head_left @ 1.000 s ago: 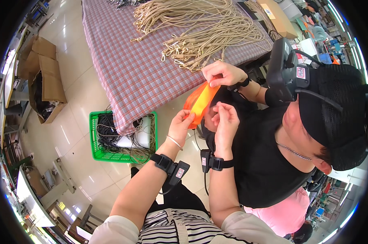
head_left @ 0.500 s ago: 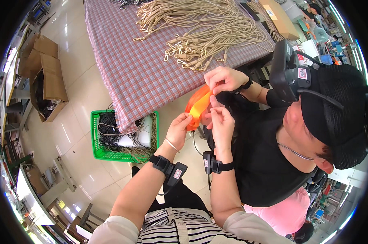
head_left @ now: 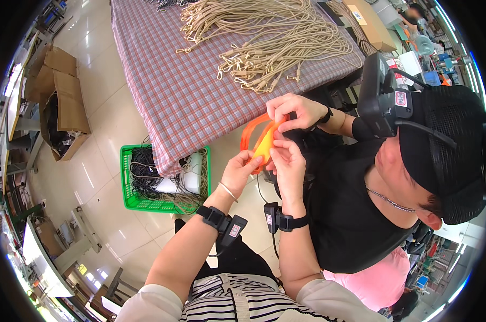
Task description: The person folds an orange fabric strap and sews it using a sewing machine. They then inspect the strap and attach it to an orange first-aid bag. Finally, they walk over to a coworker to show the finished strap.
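Observation:
An orange and yellow flat band [head_left: 264, 148], soft and looped, is held up off the table's near edge. My left hand [head_left: 240, 170] pinches its lower end between thumb and fingers. On the yellow part's right side, my right hand [head_left: 289, 167] has thumb and fingertips closed at the edge. A co-worker's hand [head_left: 297, 111] grips the band's upper end. Some of the band lies hidden behind fingers, and the co-worker's other hand is mostly hidden behind mine.
A checked cloth covers the table [head_left: 162, 80], which bears bundled beige cords [head_left: 286, 56] with metal clips. Below its corner stands a green crate [head_left: 126, 180] of cords. An open cardboard box [head_left: 71, 107] sits on the floor at left. The co-worker [head_left: 355, 214] is close at right.
My right hand has moved in to the band and closed on its edge. The yellow part has turned and narrowed, and the orange loop now gapes wider at left.

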`<state>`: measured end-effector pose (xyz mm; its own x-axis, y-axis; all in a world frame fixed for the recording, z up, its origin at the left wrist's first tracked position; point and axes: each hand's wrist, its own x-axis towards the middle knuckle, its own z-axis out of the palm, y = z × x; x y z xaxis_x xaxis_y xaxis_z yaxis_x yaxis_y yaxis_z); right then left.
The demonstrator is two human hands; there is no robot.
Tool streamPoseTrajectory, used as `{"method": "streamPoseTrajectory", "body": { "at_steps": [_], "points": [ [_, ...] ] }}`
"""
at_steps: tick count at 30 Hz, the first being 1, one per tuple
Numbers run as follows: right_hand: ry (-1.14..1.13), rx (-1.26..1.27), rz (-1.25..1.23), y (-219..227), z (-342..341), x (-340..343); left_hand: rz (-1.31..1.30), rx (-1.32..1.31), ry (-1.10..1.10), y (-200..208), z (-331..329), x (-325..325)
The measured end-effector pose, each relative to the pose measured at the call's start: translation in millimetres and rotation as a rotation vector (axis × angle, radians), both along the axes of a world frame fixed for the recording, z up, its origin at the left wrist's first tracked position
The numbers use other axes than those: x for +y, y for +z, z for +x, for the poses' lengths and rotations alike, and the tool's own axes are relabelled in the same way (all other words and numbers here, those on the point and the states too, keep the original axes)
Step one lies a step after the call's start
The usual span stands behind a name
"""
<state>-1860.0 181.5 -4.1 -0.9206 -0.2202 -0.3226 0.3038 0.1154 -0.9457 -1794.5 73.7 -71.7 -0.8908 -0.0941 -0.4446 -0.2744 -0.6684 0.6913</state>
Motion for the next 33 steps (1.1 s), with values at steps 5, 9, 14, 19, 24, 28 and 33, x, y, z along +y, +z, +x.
{"method": "streamPoseTrajectory", "body": {
  "at_steps": [5,9,14,19,24,28,33],
  "points": [
    [-0.010,0.044,-0.069,-4,2,1,0.039,0.023,0.012,-6,5,0],
    [-0.022,0.060,-0.119,-9,3,3,0.054,0.042,0.010,-8,6,0],
    [-0.028,0.147,-0.122,-11,6,-3,-0.008,0.048,0.012,2,7,0],
    [-0.121,0.101,-0.194,-17,6,-1,-0.078,0.081,0.017,12,7,1],
    [-0.078,0.146,-0.137,-8,9,-7,-0.059,0.064,0.005,14,8,-2],
    [-0.089,0.053,-0.150,-10,6,4,-0.143,0.048,0.009,16,9,3],
    [-0.095,0.018,-0.186,0,4,5,-0.089,-0.001,0.037,16,10,10]
  ]
}}
